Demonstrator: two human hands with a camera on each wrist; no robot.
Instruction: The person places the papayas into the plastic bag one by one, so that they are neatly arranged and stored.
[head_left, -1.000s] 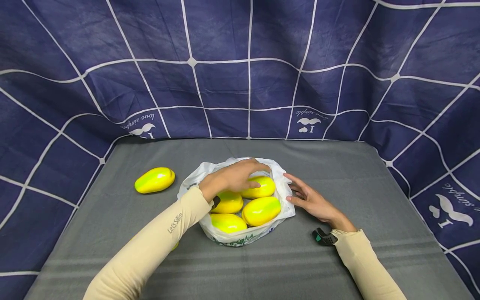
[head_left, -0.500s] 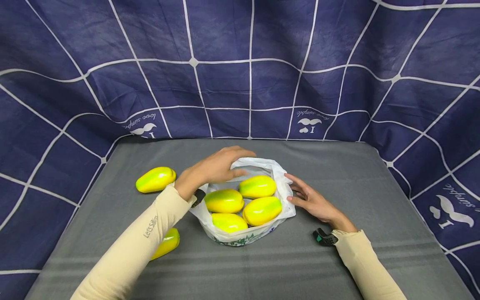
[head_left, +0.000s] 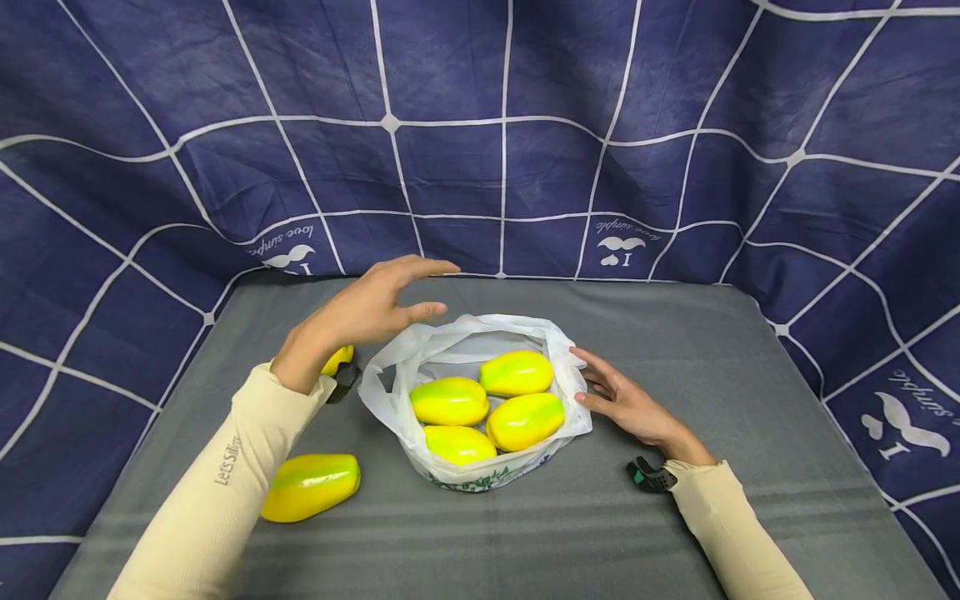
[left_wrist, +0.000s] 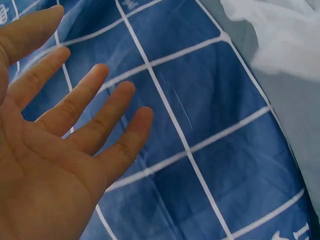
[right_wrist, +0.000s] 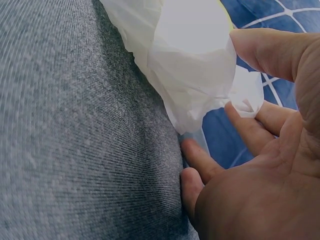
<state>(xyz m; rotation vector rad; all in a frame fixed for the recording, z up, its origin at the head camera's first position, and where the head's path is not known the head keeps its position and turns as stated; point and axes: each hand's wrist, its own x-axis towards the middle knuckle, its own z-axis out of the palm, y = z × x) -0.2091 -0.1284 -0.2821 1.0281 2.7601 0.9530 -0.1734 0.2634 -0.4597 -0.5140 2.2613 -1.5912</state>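
Observation:
A white plastic bag (head_left: 384, 390) stands open-mouthed on the grey table, with several yellow-green papayas (head_left: 525, 422) inside. My left hand (head_left: 356, 304) is raised above the table, left of and behind the bag, fingers spread and holding nothing. Its bare palm (left_wrist: 55, 165) shows in the left wrist view. At the bag's right side, my right hand (head_left: 626, 402) touches the plastic with thumb and fingertips set apart; the right wrist view has the thumb (right_wrist: 270, 50) against the bag. One papaya (head_left: 311, 487) lies left of the bag, partly behind the left sleeve.
Another papaya (head_left: 339, 360) lies farther back on the left, mostly hidden by the left wrist. Grey cloth covers the table (head_left: 712, 358). A navy curtain with white grid lines (head_left: 555, 167) hangs behind it and along both sides.
My left hand has come out from over the bag, moving left and up, nothing in it. The bag's left handle and the near-left papaya are now uncovered. The right hand has stayed at the bag.

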